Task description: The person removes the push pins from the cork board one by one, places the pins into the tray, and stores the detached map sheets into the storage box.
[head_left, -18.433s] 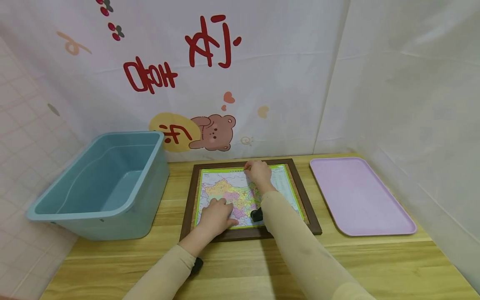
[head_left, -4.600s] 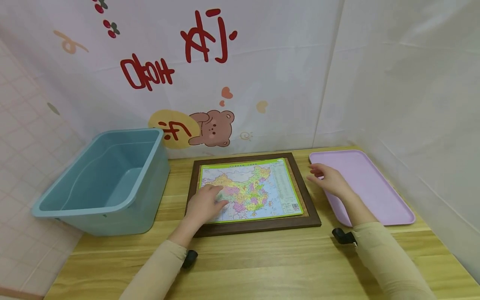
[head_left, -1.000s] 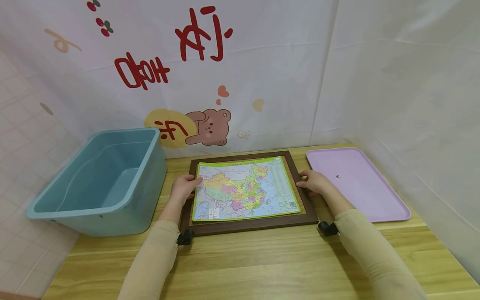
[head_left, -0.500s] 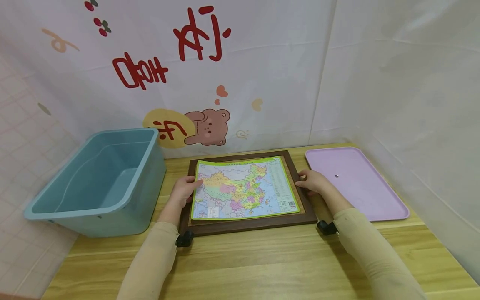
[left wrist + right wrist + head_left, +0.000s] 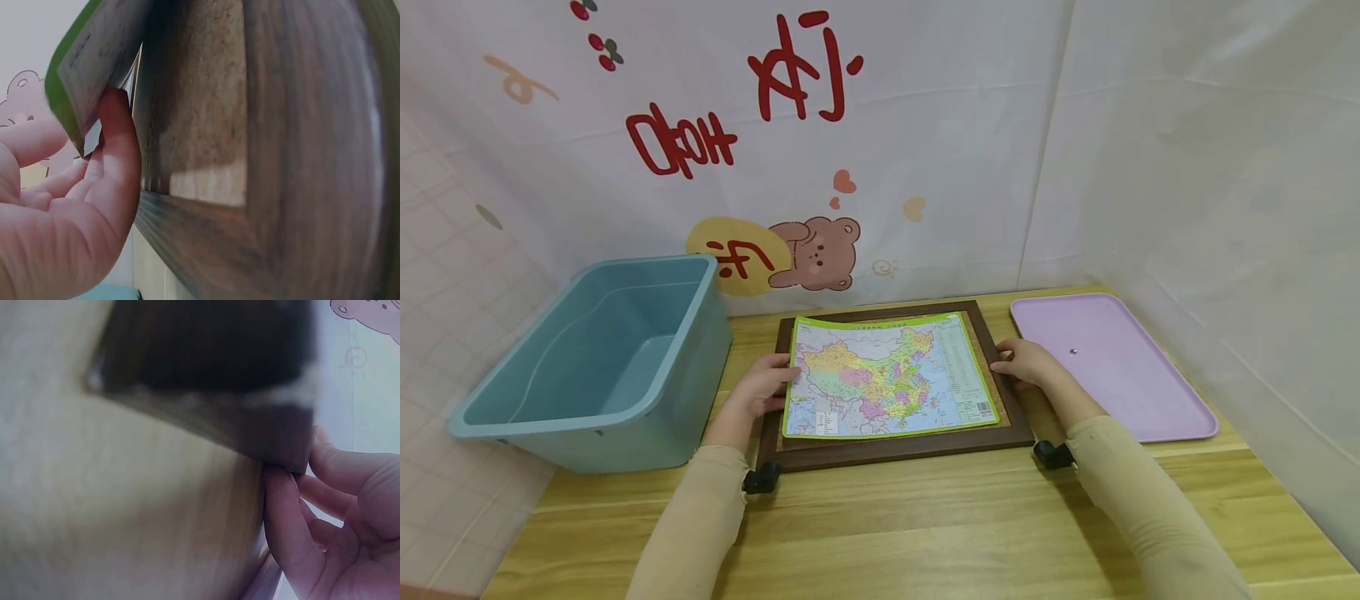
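Observation:
A colourful map sheet (image 5: 880, 379) with a green border lies over a cork board in a dark brown wooden frame (image 5: 902, 450). My left hand (image 5: 763, 385) pinches the map's left edge between thumb and fingers. In the left wrist view that edge is raised off the cork (image 5: 200, 94), with a gap beneath it. My right hand (image 5: 1030, 364) grips the right side of the frame, thumb on top and fingers at its underside, as the right wrist view shows. A tiny shiny metal piece (image 5: 1072, 352), too small to identify, lies on the pink tray (image 5: 1142, 408).
A blue plastic tub (image 5: 700, 392) stands at the left of the wooden table (image 5: 895, 533), close to the frame. The tray is on the right. A white printed cloth (image 5: 955, 150) hangs behind, and more cloth closes in both sides.
Earlier my right hand was at the map's top, then by the tray; now it holds the frame. My left hand went from the map's surface to its left edge. The metal piece appeared on the tray.

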A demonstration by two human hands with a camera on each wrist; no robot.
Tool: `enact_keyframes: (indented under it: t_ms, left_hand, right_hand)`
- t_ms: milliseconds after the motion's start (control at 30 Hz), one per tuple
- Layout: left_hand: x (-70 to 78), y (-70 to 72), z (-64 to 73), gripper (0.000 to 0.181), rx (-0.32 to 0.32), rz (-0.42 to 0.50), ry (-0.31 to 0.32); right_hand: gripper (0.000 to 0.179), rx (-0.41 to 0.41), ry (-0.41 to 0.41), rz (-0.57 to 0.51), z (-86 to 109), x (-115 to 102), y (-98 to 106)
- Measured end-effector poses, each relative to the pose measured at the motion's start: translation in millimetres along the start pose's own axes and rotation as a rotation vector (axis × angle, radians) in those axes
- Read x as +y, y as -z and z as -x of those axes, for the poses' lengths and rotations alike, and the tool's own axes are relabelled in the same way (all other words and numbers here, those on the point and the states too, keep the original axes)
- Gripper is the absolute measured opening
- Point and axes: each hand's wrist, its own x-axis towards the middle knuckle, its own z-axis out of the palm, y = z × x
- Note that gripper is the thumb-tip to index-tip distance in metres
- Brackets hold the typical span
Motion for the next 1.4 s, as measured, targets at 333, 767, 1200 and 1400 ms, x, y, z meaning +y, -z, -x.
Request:
enact_keyframes:
  t_ms: [333, 767, 1200, 1400]
  left_hand:
    - [-4.5, 4.5, 1.6, 0.058, -0.052, -0.005, -0.005]
    - [-7.9, 6.8, 1.6, 0.062, -0.092, -0.010, -0.033]
    - [-12.7, 7.5, 2.2, 0.066, -0.070, -0.027, -0.077]
    - [-14.5, 5.9, 2.7, 0.066, -0.048, -0.047, -0.090]
  right_hand:
    - [0.056, 0.000, -0.008, 0.000, -0.7, -0.3, -0.9]
    - [0.055, 0.006, -0.006, 0.003, 1.6, 0.0, -0.7]
    - [0.054, 0.008, -0.008, -0.006, 1.2, -1.8, -2.4]
    - [0.054, 0.010, -0.002, 0.005, 1.8, -1.2, -2.1]
